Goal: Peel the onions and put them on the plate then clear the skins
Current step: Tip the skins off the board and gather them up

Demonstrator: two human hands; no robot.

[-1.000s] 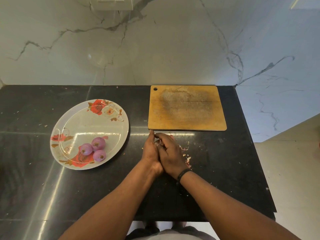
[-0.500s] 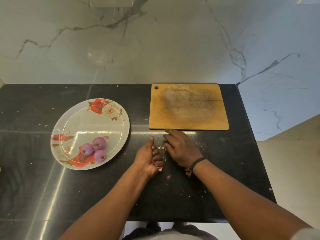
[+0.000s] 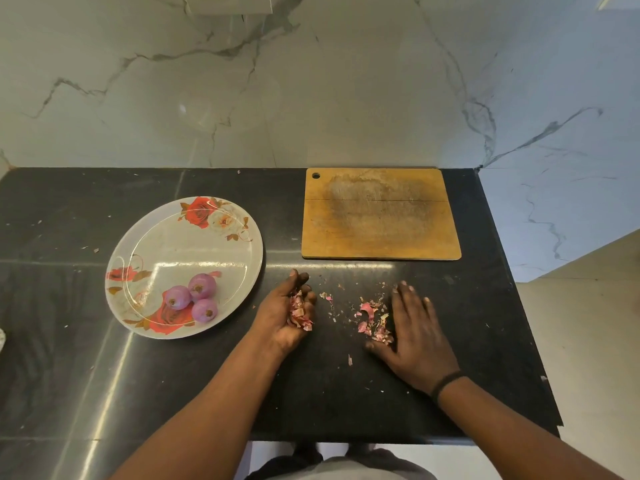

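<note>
From the head camera I look down on a black stone counter (image 3: 104, 393), polished enough to throw back streaks of light and dotted with pale crumbs. Behind it rises a white marble wall (image 3: 311, 91) with grey veins, and the marble carries on round the right end of the counter, where a pale floor (image 3: 595, 341) shows beyond the edge.

A wooden cutting board (image 3: 381, 216) lies toward the back right, its middle worn dark and a hole in its far left corner. To its left sits a flowered plate (image 3: 214, 216), and three peeled onions (image 3: 195, 301) rest touching one another on its near part.

My left hand (image 3: 287, 317) lies on the counter just right of the plate, palm turned inward, fingers cupped round a clump of pink skins (image 3: 300, 313). My right hand (image 3: 415, 327), with a dark band (image 3: 446, 384) at the wrist, lies flat with fingers straight, its thumb side against a loose pile of skins (image 3: 374, 322) on the counter. A few more flakes are scattered between the two hands.
</note>
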